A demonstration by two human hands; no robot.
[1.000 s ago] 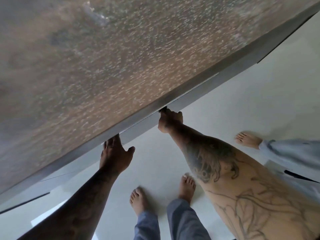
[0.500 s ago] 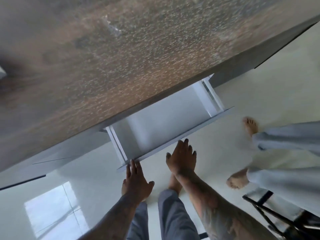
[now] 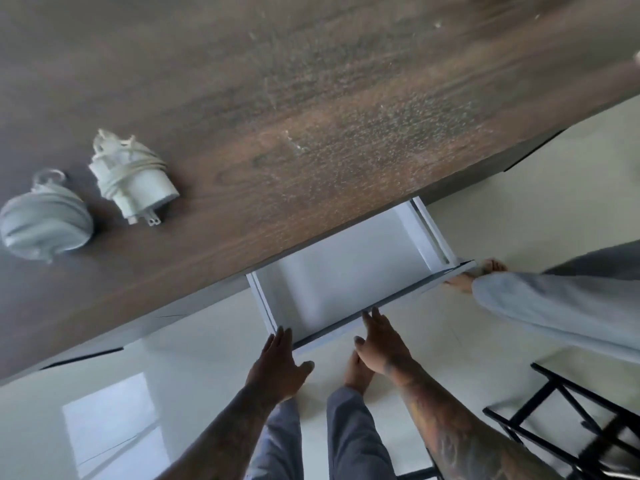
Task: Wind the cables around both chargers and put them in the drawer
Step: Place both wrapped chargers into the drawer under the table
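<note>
Now that the drawer [image 3: 332,282] has slid open, our left hand [image 3: 280,365] and right hand [image 3: 381,341] rest flat-fingered on its front, both wound chargers [image 3: 133,176] awaiting on the desk [image 3: 346,116].

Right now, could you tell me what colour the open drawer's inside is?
White, seen in the head view: the drawer.

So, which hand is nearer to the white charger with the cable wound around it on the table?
Left. The left hand is at the near left corner of the open drawer, on the side of the white charger. The right hand touches the drawer front further right, farther away.
</note>
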